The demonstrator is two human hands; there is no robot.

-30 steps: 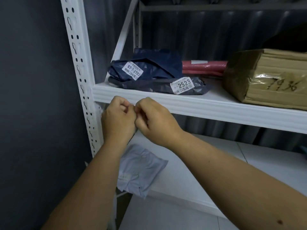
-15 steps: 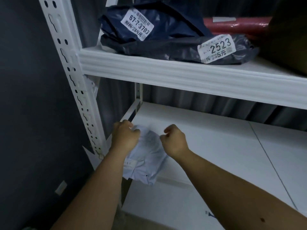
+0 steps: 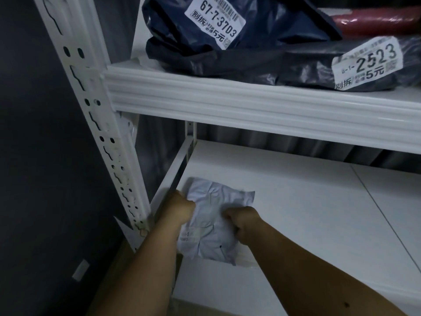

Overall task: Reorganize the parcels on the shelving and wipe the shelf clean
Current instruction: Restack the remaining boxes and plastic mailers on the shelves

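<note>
A crumpled pale grey parcel bag (image 3: 213, 224) lies at the front left corner of the lower white shelf (image 3: 307, 213). My left hand (image 3: 180, 207) grips its left side and my right hand (image 3: 241, 222) grips its right side, both fists closed on the plastic. On the upper shelf (image 3: 250, 103) a navy parcel labelled 67-7-3703 (image 3: 205, 26) rests on a dark grey parcel labelled 2523 (image 3: 307, 67). A red parcel (image 3: 376, 21) lies behind them.
The white perforated upright post (image 3: 91, 110) stands at the left, against a dark wall (image 3: 34, 156). A corrugated grey panel (image 3: 284, 144) backs the shelving. A seam (image 3: 376, 213) runs across the lower shelf board on the right.
Both hands came down from the upper shelf's front edge to the lower shelf and took hold of the pale parcel bag. The view dropped and moved closer.
</note>
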